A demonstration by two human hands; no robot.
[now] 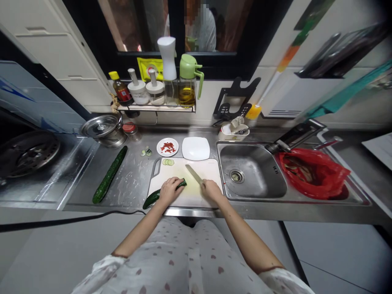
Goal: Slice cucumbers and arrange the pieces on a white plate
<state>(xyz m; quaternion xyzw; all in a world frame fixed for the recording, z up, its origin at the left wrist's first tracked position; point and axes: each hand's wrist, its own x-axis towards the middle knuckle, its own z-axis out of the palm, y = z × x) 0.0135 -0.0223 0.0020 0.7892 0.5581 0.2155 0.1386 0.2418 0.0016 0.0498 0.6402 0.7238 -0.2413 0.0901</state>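
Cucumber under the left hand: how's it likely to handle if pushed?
Probably stiff: the cucumber runs nearly straight out on both sides of the left hand without visible sagging. Likely to roll, at least partway, if unheld, given its long, rounded body on the flat cutting board. Possibly slippery too, since its dark skin looks glossy.

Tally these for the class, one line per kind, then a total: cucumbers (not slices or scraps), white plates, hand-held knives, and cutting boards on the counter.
Cucumbers: 2
White plates: 2
Hand-held knife: 1
Cutting board: 1
Total: 6
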